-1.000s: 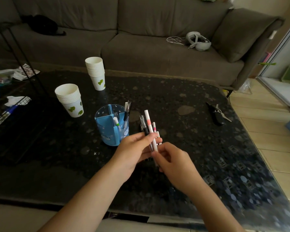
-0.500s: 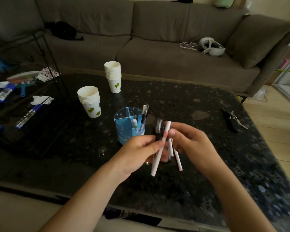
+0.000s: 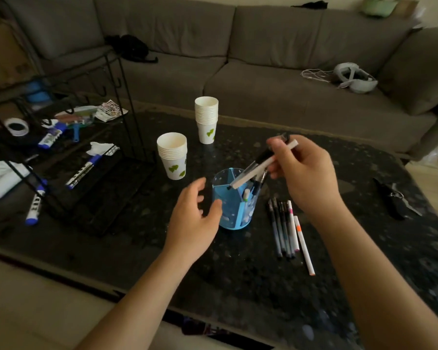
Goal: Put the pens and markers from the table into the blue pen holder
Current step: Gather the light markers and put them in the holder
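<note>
Pens [image 3: 259, 165] tilted, tips toward holder [image 3: 234, 210]

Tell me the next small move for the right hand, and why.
Probably lower the right hand a little and let the white marker and the dark pen beside it slide tip-first into the blue pen holder. Their lower ends already sit at the holder's rim, angled down into it, and the open left hand waits beside the holder to steady it. More pens lie on the table.

A home living room: a long grey fabric sofa [image 3: 238, 72] curves behind a low, dark speckled coffee table [image 3: 339, 261], beside a cluttered black wire rack [image 3: 127, 102].
</note>
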